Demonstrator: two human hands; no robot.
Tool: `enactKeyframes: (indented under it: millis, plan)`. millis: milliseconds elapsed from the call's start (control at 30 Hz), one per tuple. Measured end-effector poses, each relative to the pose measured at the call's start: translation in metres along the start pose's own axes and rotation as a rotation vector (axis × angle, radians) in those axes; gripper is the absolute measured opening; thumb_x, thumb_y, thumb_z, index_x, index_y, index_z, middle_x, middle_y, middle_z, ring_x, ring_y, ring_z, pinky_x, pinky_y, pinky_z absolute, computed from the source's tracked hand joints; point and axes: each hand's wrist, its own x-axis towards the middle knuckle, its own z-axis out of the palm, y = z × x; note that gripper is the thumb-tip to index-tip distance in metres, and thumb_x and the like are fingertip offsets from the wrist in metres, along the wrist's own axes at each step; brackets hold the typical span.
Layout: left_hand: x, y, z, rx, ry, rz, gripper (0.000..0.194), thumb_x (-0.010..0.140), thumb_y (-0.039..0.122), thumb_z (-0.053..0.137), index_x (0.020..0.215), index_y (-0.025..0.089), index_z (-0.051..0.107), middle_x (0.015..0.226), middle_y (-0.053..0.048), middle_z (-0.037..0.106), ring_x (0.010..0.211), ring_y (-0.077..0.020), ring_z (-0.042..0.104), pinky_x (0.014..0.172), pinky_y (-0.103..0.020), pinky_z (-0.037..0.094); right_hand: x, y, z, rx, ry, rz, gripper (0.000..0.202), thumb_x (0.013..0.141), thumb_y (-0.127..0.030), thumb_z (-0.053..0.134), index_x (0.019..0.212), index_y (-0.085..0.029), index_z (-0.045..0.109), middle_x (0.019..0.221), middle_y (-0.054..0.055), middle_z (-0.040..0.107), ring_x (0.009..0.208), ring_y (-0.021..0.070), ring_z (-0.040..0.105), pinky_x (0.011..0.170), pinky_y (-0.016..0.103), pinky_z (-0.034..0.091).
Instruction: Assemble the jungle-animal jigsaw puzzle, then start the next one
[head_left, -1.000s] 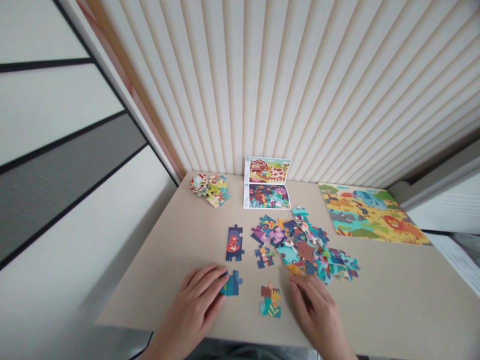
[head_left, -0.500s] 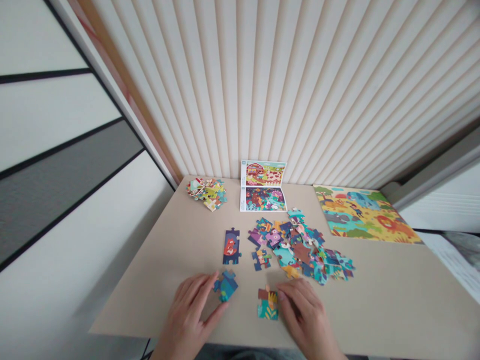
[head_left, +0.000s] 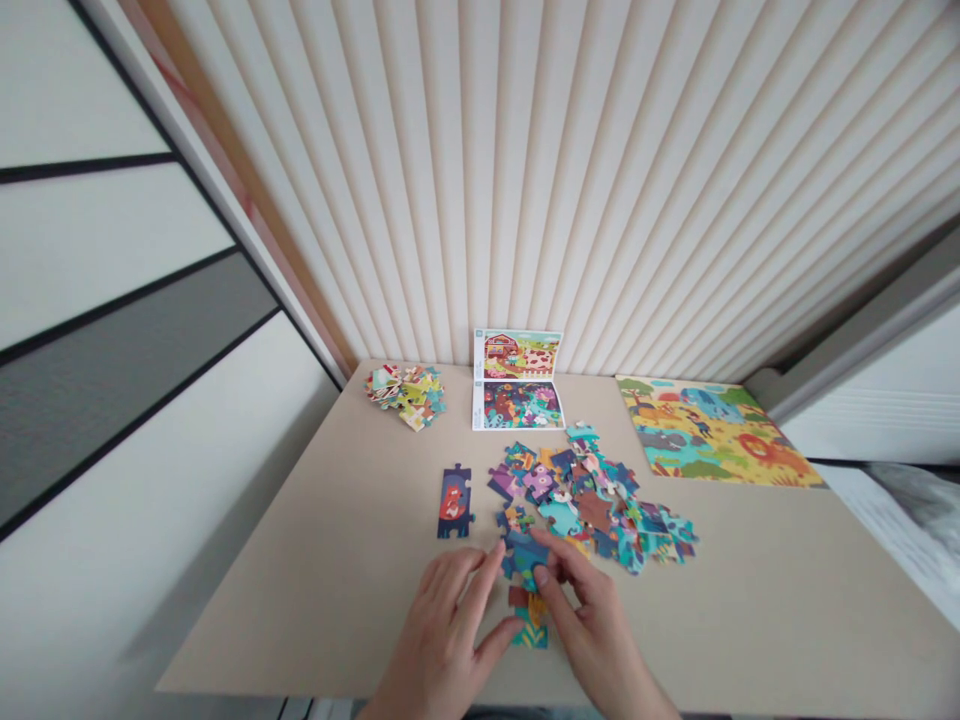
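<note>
Between my hands is a blue-green puzzle piece (head_left: pixel 527 556), just above a brown, yellow and teal piece (head_left: pixel 531 625). My right hand (head_left: pixel 581 605) pinches the blue-green piece at its right edge with thumb and index finger. My left hand (head_left: pixel 461 615) is at its left, thumb and index finger apart, the index fingertip near the piece's left edge and the thumb tip beside the lower piece. A joined dark-blue section with a red fox (head_left: pixel 454 502) lies farther up and left. Loose colourful pieces (head_left: pixel 596 500) are heaped up and right of my hands.
An open picture leaflet (head_left: pixel 517 380) stands against the pleated panel at the back. A second heap of pieces (head_left: pixel 409 395) lies at the back left. The assembled animal puzzle (head_left: pixel 720 432) is at the right. The table's front edge runs below my hands.
The blue-green piece has moved right, from beside my left hand to above the brown, yellow and teal piece. My left hand followed it right; my right hand moved onto it. The view shifted slightly.
</note>
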Motion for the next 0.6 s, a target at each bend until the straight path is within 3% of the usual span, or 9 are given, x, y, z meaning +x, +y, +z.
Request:
enactKeyframes:
  millis: [133, 200, 333, 600]
  plan:
    - [-0.008, -0.031, -0.013, 0.098, -0.042, -0.003, 0.044, 0.104, 0.022, 0.057, 0.147, 0.02, 0.056, 0.121, -0.012, 0.07, 0.113, -0.0251, 0.067, 0.099, -0.04, 0.058, 0.005, 0.005, -0.022, -0.151, 0.143, -0.044, 0.049, 0.099, -0.054, 0.064, 0.135, -0.022, 0.072, 0.079, 0.002, 0.066, 0.069, 0.0159, 0.062, 0.052, 0.021, 0.052]
    - [-0.011, -0.05, -0.017, 0.153, -0.061, -0.027, 0.038, 0.103, 0.022, 0.058, 0.141, 0.022, 0.061, 0.125, -0.011, 0.07, 0.117, -0.0261, 0.066, 0.102, -0.043, 0.056, 0.008, 0.008, -0.03, -0.179, 0.21, -0.036, 0.052, 0.097, -0.057, 0.066, 0.132, -0.019, 0.074, 0.077, 0.002, 0.066, 0.067, 0.016, 0.061, 0.053, 0.021, 0.053]
    - [-0.015, -0.077, -0.015, 0.194, -0.075, -0.102, 0.042, 0.104, 0.028, 0.057, 0.145, 0.023, 0.057, 0.136, -0.012, 0.067, 0.124, -0.0282, 0.064, 0.106, -0.046, 0.054, 0.016, 0.013, -0.038, -0.118, 0.258, 0.014, 0.058, 0.095, -0.06, 0.068, 0.131, -0.015, 0.074, 0.078, 0.006, 0.072, 0.065, 0.0182, 0.066, 0.058, 0.026, 0.058]
    - [-0.017, -0.08, -0.006, 0.186, -0.178, -0.162, 0.05, 0.103, 0.027, 0.057, 0.152, 0.022, 0.051, 0.148, -0.013, 0.061, 0.134, -0.029, 0.059, 0.113, -0.048, 0.049, 0.021, 0.008, -0.04, -0.045, 0.25, 0.06, 0.063, 0.097, -0.062, 0.064, 0.142, -0.018, 0.068, 0.098, 0.01, 0.08, 0.072, 0.019, 0.072, 0.066, 0.029, 0.063]
